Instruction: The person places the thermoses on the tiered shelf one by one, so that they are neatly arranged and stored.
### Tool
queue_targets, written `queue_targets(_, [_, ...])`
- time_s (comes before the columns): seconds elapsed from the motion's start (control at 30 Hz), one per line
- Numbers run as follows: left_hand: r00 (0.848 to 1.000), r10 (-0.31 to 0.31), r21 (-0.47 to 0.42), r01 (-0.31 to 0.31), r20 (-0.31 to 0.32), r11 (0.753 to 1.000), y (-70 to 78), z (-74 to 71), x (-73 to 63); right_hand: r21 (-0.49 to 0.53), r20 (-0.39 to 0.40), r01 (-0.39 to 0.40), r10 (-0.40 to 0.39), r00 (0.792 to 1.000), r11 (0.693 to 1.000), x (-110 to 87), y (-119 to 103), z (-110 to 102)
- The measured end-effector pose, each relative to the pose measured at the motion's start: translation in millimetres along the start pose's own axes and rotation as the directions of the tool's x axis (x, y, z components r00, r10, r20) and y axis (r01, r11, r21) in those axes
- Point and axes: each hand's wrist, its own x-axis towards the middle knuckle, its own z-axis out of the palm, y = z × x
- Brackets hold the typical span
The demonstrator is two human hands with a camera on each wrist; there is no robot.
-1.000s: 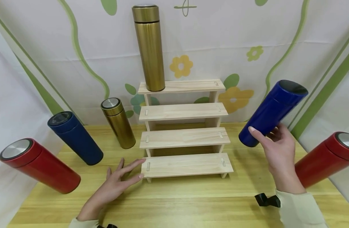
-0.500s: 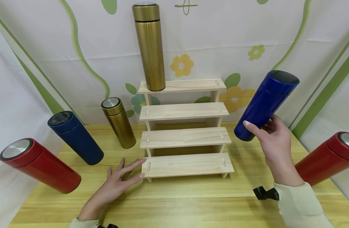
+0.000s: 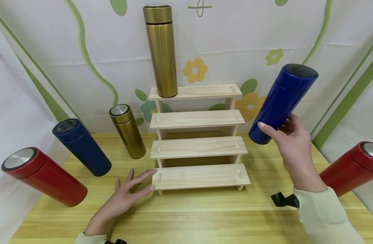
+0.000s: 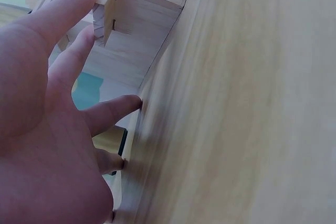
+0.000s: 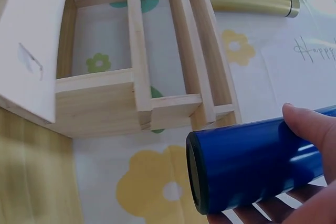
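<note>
My right hand grips a glossy blue thermos flask near its base, thumb on the near side. The flask leans to the right, held up in the air to the right of a pale wooden four-step stand. In the right wrist view the blue flask's dark-rimmed bottom points toward the stand. My left hand touches the left end of the lowest step with straight thumb and index finger. Its other fingers are spread, with fingertips at the table in the left wrist view. A tall gold flask stands on the top step, at its left.
Left of the stand are a short gold flask, a dark blue flask and a red flask. Another red flask stands at the right, partly behind my right forearm. A patterned cloth hangs behind the wooden table.
My right hand has raised the blue thermos flask and shifted it slightly left, and it leans a little less. The left hand stays at the lowest step.
</note>
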Motion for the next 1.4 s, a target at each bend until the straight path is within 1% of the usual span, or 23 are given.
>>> queue_targets(0.2, [1.0,0.0,-0.002,0.0,0.0,1.0,0.1,-0.2,-0.3,0.015,0.027,0.034,-0.035,0.999,0.999,4.0,-13.7,2.2])
queue_targets(0.3, [1.0,0.001,-0.002,-0.001,0.001,1.0,0.0,-0.1,-0.2,0.037,0.029,0.058,-0.059,0.998,0.998,6.2,-21.6,4.7])
queue_targets(0.47, [1.0,0.004,-0.003,-0.004,0.001,1.0,0.6,0.1,-0.1,0.118,0.018,0.11,-0.113,0.993,0.987,6.5,-30.3,7.1])
queue_targets(0.53, [1.0,0.005,0.0,-0.005,0.0,1.0,0.9,0.1,-0.1,0.132,0.016,0.127,-0.13,0.991,0.983,6.2,-32.9,8.1])
queue_targets(0.7, [1.0,0.001,-0.006,-0.001,0.004,1.0,1.4,0.2,0.0,0.164,0.023,0.134,-0.14,0.99,0.977,6.4,-41.6,9.6])
queue_targets(0.77, [1.0,-0.004,-0.013,0.005,0.009,1.0,1.5,0.2,-0.1,0.19,0.033,0.132,-0.14,0.99,0.973,6.8,-45.3,9.5])
queue_targets(0.87, [1.0,-0.01,-0.018,0.01,0.013,1.0,1.5,0.0,-0.2,0.258,0.047,0.144,-0.161,0.986,0.955,7.8,-51.0,10.2])
queue_targets(1.0, [1.0,-0.011,-0.02,0.011,0.011,1.0,0.5,-0.7,-0.8,0.297,0.058,0.157,-0.182,0.982,0.942,9.3,-59.0,13.7])
queue_targets(1.17, [1.0,-0.008,-0.013,0.008,0.003,1.0,-1.0,-0.8,-1.5,0.275,0.078,0.155,-0.183,0.98,0.949,12.0,-70.0,20.0])
queue_targets(1.4, [1.0,0.003,-0.026,-0.003,0.007,1.0,-1.3,0.1,0.0,0.295,0.068,0.187,-0.216,0.974,0.937,18.7,-80.6,24.5])
